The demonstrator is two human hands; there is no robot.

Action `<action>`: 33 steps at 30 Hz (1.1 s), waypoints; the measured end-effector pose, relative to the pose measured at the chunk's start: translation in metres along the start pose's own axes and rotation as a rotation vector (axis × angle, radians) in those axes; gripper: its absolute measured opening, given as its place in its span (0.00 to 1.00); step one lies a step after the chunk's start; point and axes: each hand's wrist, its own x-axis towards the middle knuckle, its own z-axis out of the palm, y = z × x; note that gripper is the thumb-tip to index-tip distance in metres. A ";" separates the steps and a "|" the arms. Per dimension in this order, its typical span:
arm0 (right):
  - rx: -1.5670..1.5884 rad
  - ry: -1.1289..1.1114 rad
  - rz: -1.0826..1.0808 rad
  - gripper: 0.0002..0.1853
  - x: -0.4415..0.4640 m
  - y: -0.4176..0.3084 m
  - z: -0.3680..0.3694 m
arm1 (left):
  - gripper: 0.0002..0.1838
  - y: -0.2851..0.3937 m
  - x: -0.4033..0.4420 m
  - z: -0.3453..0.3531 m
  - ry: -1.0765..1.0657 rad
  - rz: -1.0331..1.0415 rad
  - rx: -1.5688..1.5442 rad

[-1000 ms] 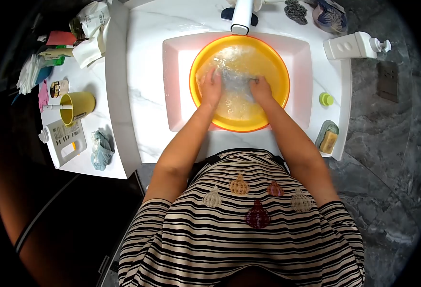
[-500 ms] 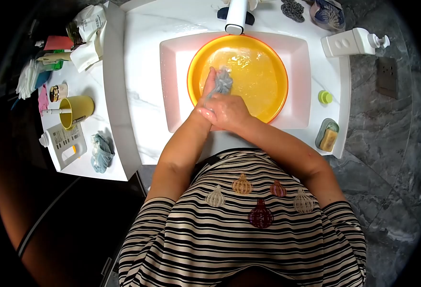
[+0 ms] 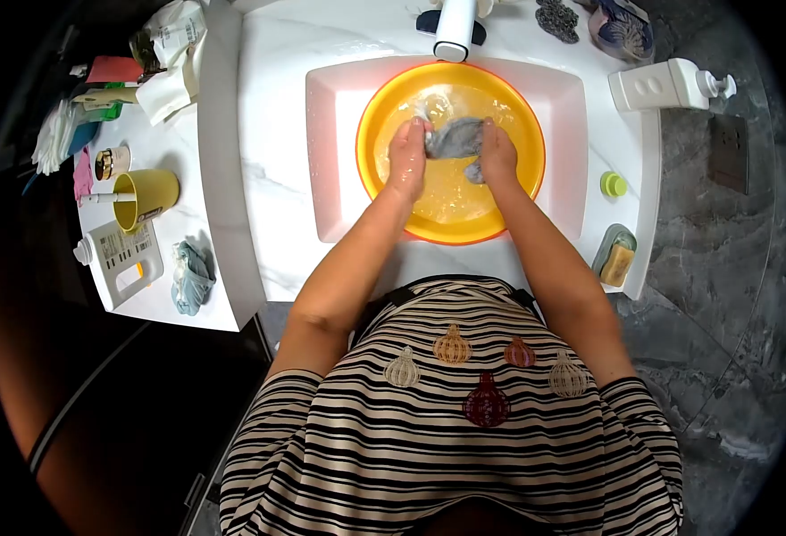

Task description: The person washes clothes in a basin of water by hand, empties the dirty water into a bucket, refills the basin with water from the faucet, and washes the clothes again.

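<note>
- Marbled white counter [image 3: 272, 107] surrounds the pale sink [image 3: 564, 134], within which sits the yellow basin [image 3: 530, 125], your landmark.
- White tap [image 3: 454, 36]: at the basin's far edge. Soap dish [image 3: 618, 255]: to the basin's right, nearer you.
- Grey cloth [image 3: 457, 140]: inside the basin, toward its far half, wet and bunched between your hands; a loose lobe hangs beside your right one.
- Left hand [image 3: 406, 161]: over the basin's left half, pinching one end of the cloth; some fingers are hidden.
- Right hand [image 3: 497, 154]: over the basin's right half, clasping the opposite end.
- Handling (judged): soft, limp and hardly fragile, heavier when soaked, probably slippery. You hold it best by gathered folds at both ends, using whole fingers rather than tips.
</note>
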 end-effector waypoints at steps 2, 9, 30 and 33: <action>-0.172 0.019 -0.052 0.21 -0.011 0.004 -0.006 | 0.13 -0.005 0.007 -0.018 0.069 0.667 0.969; -0.592 -0.419 -0.204 0.21 0.002 0.021 -0.006 | 0.26 -0.011 0.020 -0.035 -0.124 0.155 1.670; -0.508 -0.247 -0.689 0.12 -0.072 -0.082 0.022 | 0.29 -0.018 -0.004 -0.002 -0.074 -0.244 -0.184; -0.496 -0.205 -0.568 0.20 -0.046 -0.082 0.014 | 0.26 -0.002 -0.016 0.026 0.012 -0.470 -0.376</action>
